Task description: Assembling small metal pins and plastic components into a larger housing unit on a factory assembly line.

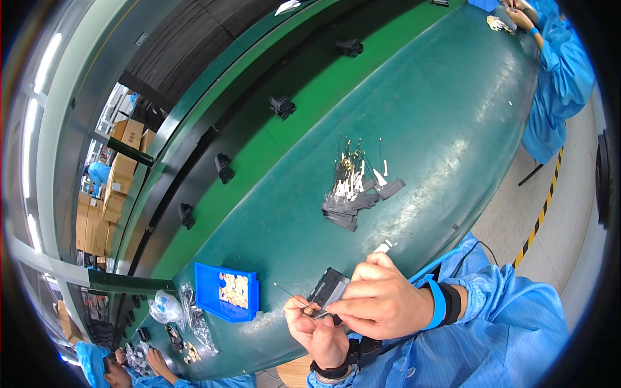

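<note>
Head view: from where I stand, the device (328,286), a dark flat box, is up off the tabletop (284,223), right between the person's two hands. It tilts, its far end leaning up and right, clear of the fingers. The left hand (318,333) is closed on its near end, thumb and fingers pinching from below and left. The right hand (385,301) comes over from the right, fingers bent, tips touching the same end; whether they grip the box or some small part there, I can't tell. A thin wire (284,290) pokes out up and left past the left fingers.

Just beyond the right hand lies a white piece (384,246). Farther out sits a pile (341,210) of black strips with white tags and wires. Left of the hands stands a blue bin (254,296) holding tan pieces (233,291), with clear bags (167,306) beside it.
</note>
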`<state>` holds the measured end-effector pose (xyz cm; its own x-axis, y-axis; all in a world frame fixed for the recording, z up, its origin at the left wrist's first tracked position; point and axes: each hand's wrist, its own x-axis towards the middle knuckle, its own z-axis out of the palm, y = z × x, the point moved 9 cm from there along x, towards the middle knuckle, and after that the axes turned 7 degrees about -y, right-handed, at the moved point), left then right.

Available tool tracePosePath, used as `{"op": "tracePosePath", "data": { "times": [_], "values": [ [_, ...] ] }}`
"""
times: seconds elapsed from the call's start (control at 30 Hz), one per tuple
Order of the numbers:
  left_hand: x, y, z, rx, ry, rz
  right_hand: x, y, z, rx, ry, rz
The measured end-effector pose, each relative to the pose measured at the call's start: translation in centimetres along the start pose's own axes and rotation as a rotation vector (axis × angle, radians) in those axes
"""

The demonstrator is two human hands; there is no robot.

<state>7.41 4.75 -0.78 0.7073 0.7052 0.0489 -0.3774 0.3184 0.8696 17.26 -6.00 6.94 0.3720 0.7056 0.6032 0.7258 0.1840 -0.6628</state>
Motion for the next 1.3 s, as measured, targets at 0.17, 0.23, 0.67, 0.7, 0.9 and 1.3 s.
{"op": "tracePosePath", "data": {
  "times": [0.17, 0.23, 0.67, 0.7, 0.9, 1.3],
  "values": [
    [0.0, 0.1, -0.3, 0.018, 0.042, 0.035, -0.2, -0.4, 0.2, -0.077, -0.004, -0.042],
    [-0.1, 0.2, -0.7, 0.038, 0.063, 0.043, -0.1, -0.7, 0.2, -0.117, -0.013, -0.061],
    [0.2, 0.6, 0.0, -0.108, 0.009, 0.04, 0.3, 0.2, -0.5, -0.006, 0.019, 0.008],
    [0.0, 0.5, -0.3, -0.05, -0.012, 0.039, 0.4, 0.5, -0.5, 0.02, 0.016, 0.033],
    [0.0, 0.5, -0.2, 0.042, -0.016, 0.059, 0.8, 1.1, 0.5, 0.085, -0.079, 0.11],
    [-0.1, 0.4, -0.1, 0.165, -0.043, 0.082, 0.9, 1.8, 0.9, 0.114, -0.118, 0.155]
  ]
}}
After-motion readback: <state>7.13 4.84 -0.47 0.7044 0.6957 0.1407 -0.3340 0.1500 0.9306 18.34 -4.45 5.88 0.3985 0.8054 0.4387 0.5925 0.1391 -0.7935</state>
